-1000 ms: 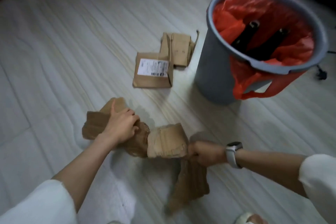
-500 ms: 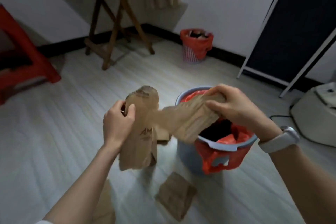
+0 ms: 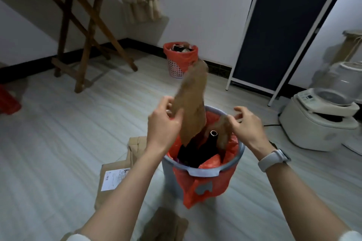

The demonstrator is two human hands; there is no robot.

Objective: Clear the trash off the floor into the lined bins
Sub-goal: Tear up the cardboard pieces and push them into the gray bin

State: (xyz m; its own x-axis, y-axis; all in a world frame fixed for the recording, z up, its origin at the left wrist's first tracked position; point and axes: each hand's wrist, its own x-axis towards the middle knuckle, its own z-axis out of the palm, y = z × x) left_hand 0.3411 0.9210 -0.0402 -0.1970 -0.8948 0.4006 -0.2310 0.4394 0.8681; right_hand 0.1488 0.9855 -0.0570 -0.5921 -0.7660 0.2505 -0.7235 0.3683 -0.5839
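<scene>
A grey bin (image 3: 203,172) with a red liner stands on the floor just in front of me, with dark bottles (image 3: 210,143) inside. My left hand (image 3: 164,125) pinches a long strip of brown paper (image 3: 193,103) upright over the bin's mouth. My right hand (image 3: 247,126) hovers over the bin's right rim with its fingers spread. A second scrap of brown paper (image 3: 223,133) hangs just under its thumb, inside the liner. On the floor lie a flattened labelled cardboard box (image 3: 115,179), another cardboard piece (image 3: 137,146) and a brown paper scrap (image 3: 166,225).
A second red-lined basket bin (image 3: 181,58), full of trash, stands by the far wall. A wooden folding table (image 3: 86,25) is at the left, a dark framed screen (image 3: 274,25) at the right, a white appliance (image 3: 317,121) on the floor far right, and a red stool (image 3: 7,100) at the left edge.
Both hands lifted the crumpled brown paper from the floor up over the grey bin. The right hand's fingers have opened, and its end of the paper now hangs inside the liner.
</scene>
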